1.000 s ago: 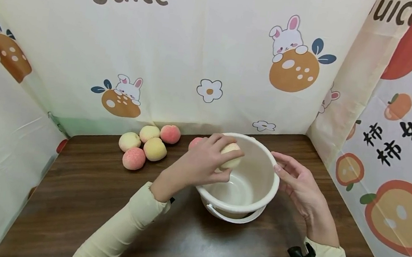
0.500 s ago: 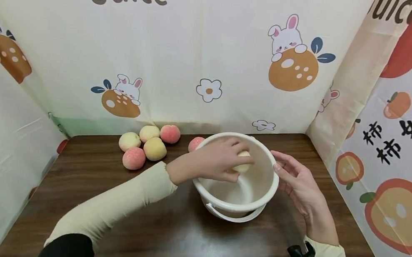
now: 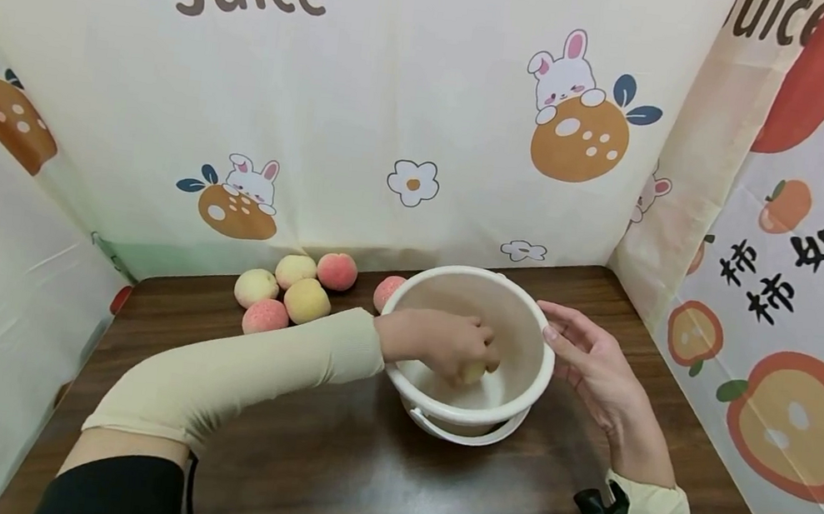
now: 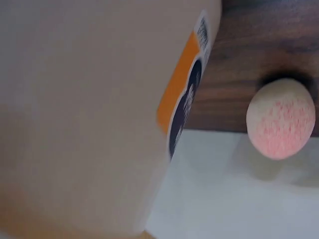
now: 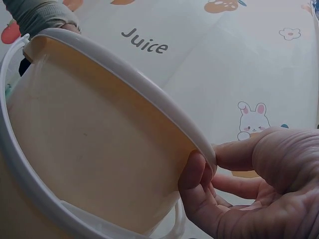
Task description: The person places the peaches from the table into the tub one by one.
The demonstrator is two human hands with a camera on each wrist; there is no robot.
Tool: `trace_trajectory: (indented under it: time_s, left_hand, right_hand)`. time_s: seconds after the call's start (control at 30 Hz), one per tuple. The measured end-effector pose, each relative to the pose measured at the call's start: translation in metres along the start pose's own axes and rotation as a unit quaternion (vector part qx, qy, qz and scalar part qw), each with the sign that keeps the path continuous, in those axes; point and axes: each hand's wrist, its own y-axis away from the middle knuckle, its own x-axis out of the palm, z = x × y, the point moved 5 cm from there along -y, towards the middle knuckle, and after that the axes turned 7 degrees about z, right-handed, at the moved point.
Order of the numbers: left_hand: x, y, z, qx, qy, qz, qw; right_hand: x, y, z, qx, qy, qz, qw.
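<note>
In the head view a white bucket (image 3: pixel 517 331) stands upright on the dark wooden table. My left hand (image 3: pixel 451 345) reaches down inside it, fingers curled round a pale yellow peach (image 3: pixel 473 372) that is mostly covered. On the bucket's right side my right hand (image 3: pixel 599 369) pinches the rim between thumb and fingers, a grip the right wrist view shows from outside the bucket wall (image 5: pixel 94 129). The left wrist view is mostly filled by the blurred bucket wall (image 4: pixel 99 99), so the hand is hidden there.
Several pink and yellow peaches (image 3: pixel 307 302) lie grouped at the back left of the table. One pink peach (image 3: pixel 387 291) sits just behind the bucket's left side. The handle (image 3: pixel 464 440) hangs down at the front. Printed cloth walls (image 3: pixel 368 102) enclose the table's back and sides.
My left hand has moved right and down from above the bucket's left rim to deep inside it, carrying the yellow peach. The right hand has kept its place on the rim.
</note>
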Motion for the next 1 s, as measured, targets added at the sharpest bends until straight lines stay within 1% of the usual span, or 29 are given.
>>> trace_trajectory:
  time_s: [0.07,0.13,0.2,0.3,0.43,0.8,1.0]
  left_hand:
    - [0.008,-0.004,-0.002,0.009,0.007,0.033,0.9994]
    - [0.015,-0.008,-0.003,0.008,0.014,0.063,0.9979]
    - [0.019,-0.010,-0.002,0.002,0.012,0.084,0.9964]
    - [0.023,-0.010,0.001,-0.014,0.018,0.105,0.9942]
    - [0.025,-0.009,0.003,-0.023,0.021,0.118,0.9926]
    - [0.024,-0.002,0.002,-0.045,0.040,0.132,0.9895]
    - [0.023,-0.002,0.003,-0.046,0.041,0.134,0.9891]
  right_hand:
    - [0.000,0.000,-0.001,-0.003,0.000,-0.002,1.0000]
    - [0.000,0.000,-0.001,-0.005,-0.001,-0.003,1.0000]
    - [0.000,0.000,-0.001,-0.007,-0.002,-0.003,1.0000]
    - [0.000,0.000,-0.001,-0.008,-0.005,-0.003,1.0000]
    - [0.000,0.000,0.000,-0.010,-0.008,0.000,0.9999]
    - [0.002,-0.001,0.001,-0.009,-0.011,0.002,0.9999]
    - [0.001,-0.001,0.001,-0.009,-0.014,0.003,0.9999]
